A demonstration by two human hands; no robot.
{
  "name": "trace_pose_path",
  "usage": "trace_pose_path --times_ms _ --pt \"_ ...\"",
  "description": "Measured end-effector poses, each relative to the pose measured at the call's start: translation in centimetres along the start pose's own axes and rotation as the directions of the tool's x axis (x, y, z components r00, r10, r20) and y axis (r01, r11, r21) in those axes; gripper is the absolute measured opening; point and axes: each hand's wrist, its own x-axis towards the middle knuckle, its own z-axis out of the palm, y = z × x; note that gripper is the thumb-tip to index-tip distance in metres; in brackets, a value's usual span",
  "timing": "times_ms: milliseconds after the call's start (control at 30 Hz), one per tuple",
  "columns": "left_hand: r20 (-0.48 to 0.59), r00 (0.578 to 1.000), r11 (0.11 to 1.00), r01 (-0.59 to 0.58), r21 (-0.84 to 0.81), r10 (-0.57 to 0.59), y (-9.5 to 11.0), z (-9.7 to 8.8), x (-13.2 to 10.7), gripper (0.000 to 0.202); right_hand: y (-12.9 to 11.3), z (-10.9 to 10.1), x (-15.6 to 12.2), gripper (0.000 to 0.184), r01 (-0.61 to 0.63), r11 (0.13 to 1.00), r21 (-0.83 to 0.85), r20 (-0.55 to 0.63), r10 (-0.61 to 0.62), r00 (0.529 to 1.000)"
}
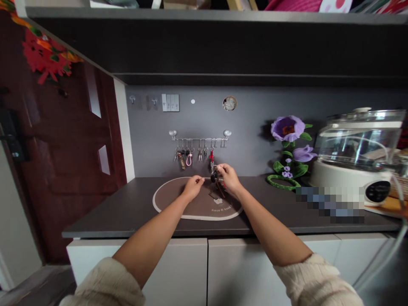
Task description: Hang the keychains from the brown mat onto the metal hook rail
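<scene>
Cream knitted sleeves (105,282) lie nearest the camera. A long dark-grey shelf (204,46) overhangs a dark countertop (127,199), with a reddish-brown panelled door (110,191) to the left. A white-based appliance with a clear upper body (338,182) stands at the right, well apart from the hands; beside it is a purple fabric flower with green leaves (287,128). A brown oval mat with a pale rim (168,199) lies under both hands, below a clear hook rail (200,139) hung with keys. The hands are apart. The right hand (230,178) pinches a dark key bunch (213,176) above the mat, partly hiding it. The left hand (193,189) curls nearby; whether it grips anything cannot be told. A red key holder (211,156) hangs just above the bunch.
</scene>
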Motion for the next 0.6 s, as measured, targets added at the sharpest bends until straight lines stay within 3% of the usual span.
trace_pose_path --times_ms 133,267,467,600 --pt "-0.026 0.996 0.997 0.082 -0.012 -0.083 1.2 0.1 0.6 0.014 -0.8 -0.6 0.5 0.028 -0.004 1.000 0.010 -0.042 0.004 0.999" --pt "-0.065 0.995 0.997 0.077 -0.021 -0.078 2.4 0.5 2.1 0.012 -1.8 -1.4 1.5 0.028 -0.025 0.999 0.041 -0.062 0.028 0.998" --pt "-0.151 0.989 1.000 0.002 0.017 0.001 1.8 2.1 3.3 0.017 -2.5 -2.3 3.5 0.026 -0.088 0.994 0.063 -0.093 0.094 0.991" --pt "-0.127 0.984 0.982 -0.103 0.156 0.123 0.5 2.6 3.0 0.020 -2.4 -2.3 5.6 0.024 -0.084 0.996 0.023 -0.131 0.087 0.988"
